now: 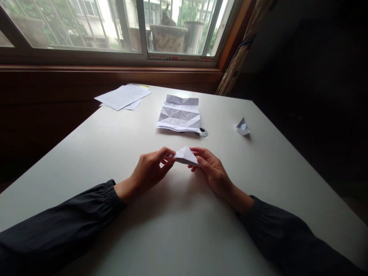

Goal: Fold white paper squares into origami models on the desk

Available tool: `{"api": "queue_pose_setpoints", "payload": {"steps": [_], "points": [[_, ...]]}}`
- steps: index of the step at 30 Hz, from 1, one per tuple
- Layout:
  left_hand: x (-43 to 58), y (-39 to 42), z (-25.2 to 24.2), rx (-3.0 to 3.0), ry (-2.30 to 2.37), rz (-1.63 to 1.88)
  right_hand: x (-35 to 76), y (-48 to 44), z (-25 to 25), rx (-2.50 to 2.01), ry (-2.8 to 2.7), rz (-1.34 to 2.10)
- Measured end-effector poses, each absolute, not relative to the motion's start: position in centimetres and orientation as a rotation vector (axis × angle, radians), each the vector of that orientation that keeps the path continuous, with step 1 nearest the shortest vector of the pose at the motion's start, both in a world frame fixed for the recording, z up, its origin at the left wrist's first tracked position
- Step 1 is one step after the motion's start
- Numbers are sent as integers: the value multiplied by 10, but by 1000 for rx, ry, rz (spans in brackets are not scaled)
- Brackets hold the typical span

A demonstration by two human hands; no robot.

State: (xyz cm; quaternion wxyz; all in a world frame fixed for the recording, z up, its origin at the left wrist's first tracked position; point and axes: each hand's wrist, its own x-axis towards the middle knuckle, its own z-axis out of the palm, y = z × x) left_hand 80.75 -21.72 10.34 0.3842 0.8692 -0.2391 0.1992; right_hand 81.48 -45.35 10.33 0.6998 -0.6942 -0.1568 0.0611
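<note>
A small folded white paper boat [185, 155] is held just above the table, its pointed middle peak facing up. My left hand [153, 165] pinches its left end between thumb and fingers. At the other end, my right hand [211, 166] grips the boat with the thumb on the near side and the fingers behind. Beyond my hands lies a creased, unfolded sheet of paper [180, 114], with a grid of fold lines. A second, smaller paper boat [243, 127] rests on the table to the right.
The white table [184, 237] stretches to the window wall. Several papers with writing [123, 97] lie at its far left edge. A round cable hole [203, 132] shows beside the creased sheet. A window [120, 27] and gathered curtain [238, 57] stand behind.
</note>
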Motion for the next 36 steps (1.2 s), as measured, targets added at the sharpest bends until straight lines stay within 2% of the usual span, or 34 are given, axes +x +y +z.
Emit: {"api": "queue_pose_setpoints", "payload": {"steps": [4, 7, 16, 19, 26, 32, 36], "points": [[807, -217, 102, 2223, -648, 571, 816, -450, 105, -1522, -379, 146], [804, -220, 104, 2158, -676, 492, 819, -448, 101, -1531, -395, 157], [803, -231, 113, 1789, -512, -201, 808, -440, 94, -1946, -415, -108], [806, -230, 111, 1871, -481, -190, 806, -442, 94, -2000, -472, -167], [812, -227, 105, 1814, -456, -220, 809, -448, 89, -1821, -447, -152], [811, -229, 108, 1957, -636, -125, 809, -447, 95, -1982, -529, -249], [810, -230, 110, 1916, -562, -151, 807, -446, 91, -1933, -484, -208]]}}
